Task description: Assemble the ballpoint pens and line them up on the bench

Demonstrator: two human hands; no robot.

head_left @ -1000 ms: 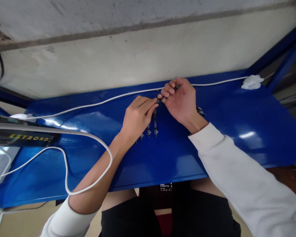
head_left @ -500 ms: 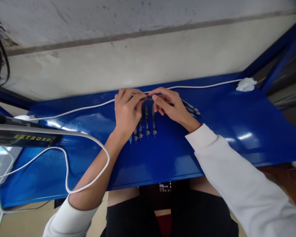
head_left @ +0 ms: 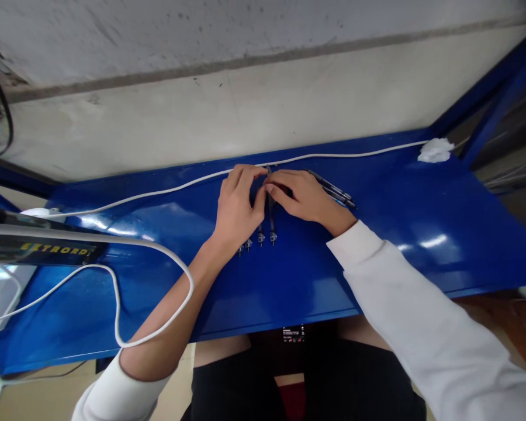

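Observation:
My left hand (head_left: pixel 240 202) and my right hand (head_left: pixel 304 196) meet over the blue shelf, fingertips close together. Between them is a dark, slim pen (head_left: pixel 269 171), its upper end showing past the index fingers. The fingers of both hands are bent in a pinch around it; the exact contact is partly hidden. Below the fingertips lies a row of clear-barrelled pens (head_left: pixel 272 231), side by side, their tips toward me. My left hand covers the upper parts of several of them. More pens (head_left: pixel 335 192) lie slanted in a bunch beyond my right wrist.
A white cable (head_left: pixel 175 188) runs along the back of the blue shelf (head_left: pixel 398 234) to a crumpled white wad (head_left: pixel 436 150). Another white cable (head_left: pixel 188 292) loops across my left forearm. A black box with yellow letters (head_left: pixel 56 248) stands at left. A wall rises behind.
My left hand has moved right and closer to my right hand, and now covers more of the row. The pen between the fingertips lay crosswise before; a dark end now points away from me.

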